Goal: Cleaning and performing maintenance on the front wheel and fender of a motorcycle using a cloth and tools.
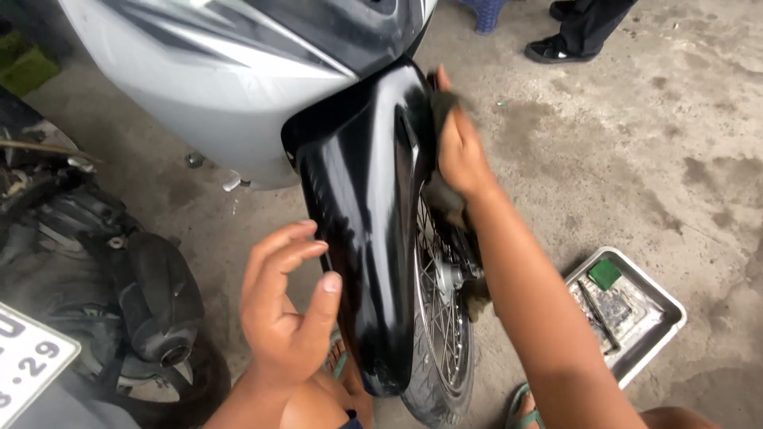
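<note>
Left hand: nearest of all, the left hand (286,306) hovered just beside the black mudguard (366,230), fingers spread wide and loosely curled, holding nothing.
Right hand: the right hand (459,147) was closed on a dark rag (447,107), pressed against the far side of the mudguard near its top.
Mudguard: it arched over the spoked front wheel (441,318), under the grey body panel (214,87). Its long axis ran from the panel down toward the onlooker, tail end lowest.
Handling: it looked stiff, glossy and probably slippery, likely thin enough to flex; the edges seemed the safest hold.
Rag: soft and limp, bunched in the palm.
Nearby: a metal tray (664,310) with a green pad (605,272) lay on the concrete beyond the wheel; another dark wheel (155,318) stood on the mudguard's other side.
</note>
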